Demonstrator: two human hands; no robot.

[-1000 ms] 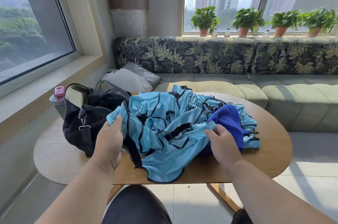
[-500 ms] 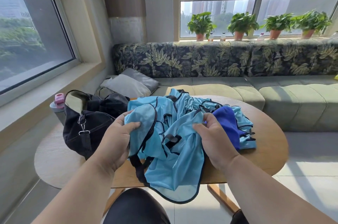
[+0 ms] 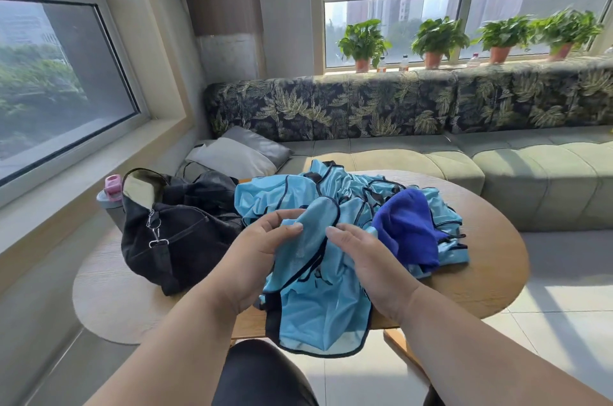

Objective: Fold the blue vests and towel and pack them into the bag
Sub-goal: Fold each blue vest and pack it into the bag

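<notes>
Light-blue vest (image 3: 318,299) pinched at its trim by both hands, left (image 3: 262,259) and right (image 3: 371,266), over worktop (image 3: 491,273) edge; best shaken flat clear of pile before folding.

Sunlit windows (image 3: 464,1), a leaf-print sofa (image 3: 398,127) (green seats), pale tiled floor (image 3: 564,322).

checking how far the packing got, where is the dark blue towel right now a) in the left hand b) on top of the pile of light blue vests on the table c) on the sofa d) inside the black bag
b: the dark blue towel lies on the heap of light blue vests on the table, to the right of both hands and apart from the black bag.
</notes>
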